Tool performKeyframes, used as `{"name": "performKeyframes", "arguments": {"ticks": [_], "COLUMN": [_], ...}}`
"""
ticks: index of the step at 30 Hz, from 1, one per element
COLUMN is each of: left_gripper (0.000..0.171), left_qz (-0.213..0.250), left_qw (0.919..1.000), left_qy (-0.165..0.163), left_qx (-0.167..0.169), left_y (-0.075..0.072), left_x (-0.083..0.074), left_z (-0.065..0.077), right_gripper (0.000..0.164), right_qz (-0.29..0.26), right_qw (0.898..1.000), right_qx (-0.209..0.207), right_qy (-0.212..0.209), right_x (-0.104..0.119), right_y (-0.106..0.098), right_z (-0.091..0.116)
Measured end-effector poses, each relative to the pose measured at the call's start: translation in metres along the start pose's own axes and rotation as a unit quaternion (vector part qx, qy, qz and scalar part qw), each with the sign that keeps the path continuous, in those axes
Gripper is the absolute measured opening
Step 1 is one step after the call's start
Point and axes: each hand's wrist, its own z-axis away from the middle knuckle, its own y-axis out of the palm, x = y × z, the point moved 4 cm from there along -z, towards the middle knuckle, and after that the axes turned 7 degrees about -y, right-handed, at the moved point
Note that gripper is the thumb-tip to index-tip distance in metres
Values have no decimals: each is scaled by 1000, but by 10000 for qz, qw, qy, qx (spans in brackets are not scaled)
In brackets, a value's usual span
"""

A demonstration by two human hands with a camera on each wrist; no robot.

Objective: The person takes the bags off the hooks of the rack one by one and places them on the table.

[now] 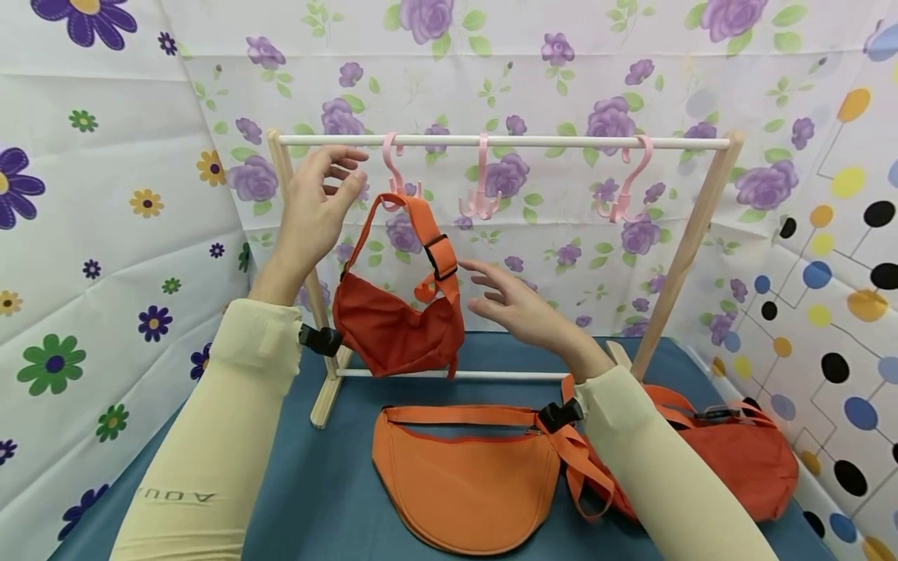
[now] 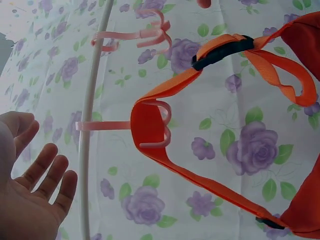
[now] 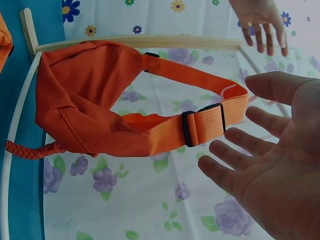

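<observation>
A small red-orange bag (image 1: 400, 323) hangs by its orange strap (image 1: 423, 222) from the left pink hook (image 1: 394, 167) on the rack's white top bar (image 1: 561, 142). In the left wrist view the strap loops over the prongs of that hook (image 2: 105, 125). My left hand (image 1: 319, 195) is raised just left of the hook, fingers loosely bent and holding nothing. To the right of the bag, near the black strap buckle (image 1: 440, 257), my right hand (image 1: 515, 304) holds nothing, its fingers extended toward the strap. The right wrist view shows those fingers (image 3: 225, 170) spread beside the buckle (image 3: 204, 125).
Two more pink hooks, a middle one (image 1: 482, 183) and a right one (image 1: 627, 187), hang on the bar. On the blue cloth (image 1: 295, 499) lie an orange half-moon bag (image 1: 470, 483) and a red bag (image 1: 737, 460) partly behind my right forearm. Wooden posts (image 1: 687, 249) hold up the rack.
</observation>
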Motion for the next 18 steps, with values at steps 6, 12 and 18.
{"name": "performKeyframes", "arguments": {"ticks": [6, 12, 18], "left_gripper": [29, 29, 32], "left_qz": [-297, -408, -642], "left_qw": [9995, 9991, 9974], "left_qy": [17, 52, -19], "left_qx": [64, 98, 328], "left_y": [1, 3, 6], "left_x": [-6, -9, -15], "left_z": [-11, -19, -28], "right_gripper": [62, 63, 62], "right_qz": [195, 391, 761], "right_qw": [9998, 9992, 9971], "right_qx": [-18, -18, -22], "right_qy": [-30, 15, -98], "right_x": [-1, 3, 11], "right_y": [-1, 1, 3], "right_z": [-9, -18, -28]}}
